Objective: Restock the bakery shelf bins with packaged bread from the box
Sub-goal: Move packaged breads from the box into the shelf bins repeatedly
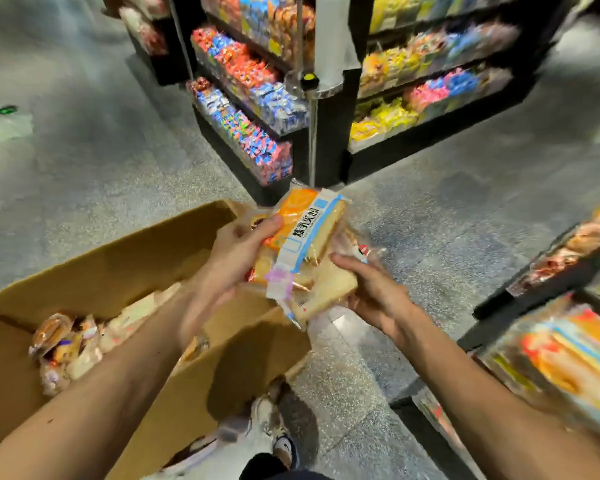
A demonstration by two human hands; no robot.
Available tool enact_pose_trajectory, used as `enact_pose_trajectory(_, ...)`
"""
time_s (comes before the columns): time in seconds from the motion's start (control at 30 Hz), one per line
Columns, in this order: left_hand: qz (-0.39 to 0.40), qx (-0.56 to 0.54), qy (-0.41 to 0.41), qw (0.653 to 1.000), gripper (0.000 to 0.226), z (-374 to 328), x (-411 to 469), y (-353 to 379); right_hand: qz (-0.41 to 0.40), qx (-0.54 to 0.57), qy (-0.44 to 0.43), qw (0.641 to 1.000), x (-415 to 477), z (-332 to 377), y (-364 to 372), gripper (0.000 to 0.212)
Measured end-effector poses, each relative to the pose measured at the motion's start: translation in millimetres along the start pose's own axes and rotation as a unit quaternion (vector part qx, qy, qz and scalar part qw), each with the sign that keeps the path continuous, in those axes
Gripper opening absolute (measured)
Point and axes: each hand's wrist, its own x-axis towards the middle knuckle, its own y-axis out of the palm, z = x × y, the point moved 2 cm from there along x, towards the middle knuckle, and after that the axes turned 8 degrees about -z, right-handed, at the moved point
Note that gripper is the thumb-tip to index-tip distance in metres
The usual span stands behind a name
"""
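Low at left sits the open cardboard box (118, 268) (more wrapped loaves (66, 348) inside), with bread bins (568, 344) at right. Above the box's corner, the left hand (229, 261) grips a stack of packaged bread (309, 237), thumb on top, while the right hand (378, 296) curls beneath it. Candy shelves (250, 112) stand beyond.

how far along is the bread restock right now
Done: the shelf bin at right already holds some packets. In hand: left hand and right hand together hold a stack of bread packets beside the box. Left: more packaged bread lies in the box.
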Motion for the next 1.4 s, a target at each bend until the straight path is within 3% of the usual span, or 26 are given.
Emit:
enact_pose_trajectory(0.13, 0.059, 0.037, 0.124, 0.990, 0.038, -37.2, -70.5, 117.7, -0.058, 0.065, -0.066, 0.994, -102.4, 38.3, -93.6, 0.049)
enact_pose_trajectory(0.27, 0.157, 0.031, 0.125, 0.979, 0.055, -56.3, -140.3, 226.8, -0.142, 0.121, -0.148, 0.971, -197.4, 59.7, -178.4, 0.039)
enact_pose_trajectory(0.4, 0.272, 0.037, 0.106, 0.956, 0.015, -56.2, -203.6, 313.5, -0.227, 0.200, -0.184, 0.935, -269.4, 62.8, -235.5, 0.051)
enact_pose_trajectory(0.47, 0.322, 0.053, 0.113, 0.938, 0.018, -50.5, -236.1, 351.0, -0.255, 0.232, -0.202, 0.917, -303.2, 60.4, -259.8, 0.051)
enact_pose_trajectory(0.53, 0.360, 0.070, 0.109, 0.924, 0.017, -44.2, -259.3, 379.6, -0.275, 0.257, -0.214, 0.901, -329.1, 54.6, -282.2, 0.027)
enact_pose_trajectory(0.6, 0.376, 0.090, 0.099, 0.917, 0.040, -37.2, -271.1, 401.9, -0.282, 0.284, -0.226, 0.888, -346.7, 49.1, -297.8, 0.013)
enact_pose_trajectory(0.67, 0.376, 0.104, 0.110, 0.914, 0.058, -32.4, -275.8, 421.6, -0.291, 0.292, -0.231, 0.881, -357.3, 45.1, -306.4, 0.021)
enact_pose_trajectory(0.8, 0.379, 0.162, 0.162, 0.896, 0.053, -34.7, -279.8, 449.3, -0.315, 0.322, -0.251, 0.857, -361.5, 48.4, -322.4, 0.046)
enact_pose_trajectory(0.87, 0.394, 0.190, 0.168, 0.884, 0.054, -36.3, -271.4, 469.0, -0.308, 0.335, -0.263, 0.851, -359.4, 56.6, -329.0, 0.043)
enact_pose_trajectory(0.93, 0.414, 0.217, 0.177, 0.866, 0.042, -43.8, -265.9, 486.1, -0.304, 0.340, -0.279, 0.845, -353.5, 66.9, -336.7, 0.042)
enact_pose_trajectory(1.17, 0.484, 0.274, 0.193, 0.809, 0.038, -63.3, -232.3, 548.5, -0.377, 0.317, -0.288, 0.821, -322.0, 107.2, -361.5, 0.057)
enact_pose_trajectory(1.33, 0.523, 0.274, 0.209, 0.780, 0.057, -96.1, -224.2, 586.1, -0.389, 0.321, -0.307, 0.807, -313.5, 145.2, -381.6, 0.047)
enact_pose_trajectory(1.4, 0.540, 0.269, 0.221, 0.766, 0.054, -104.4, -221.4, 599.2, -0.390, 0.314, -0.311, 0.808, -314.5, 161.3, -388.9, 0.044)
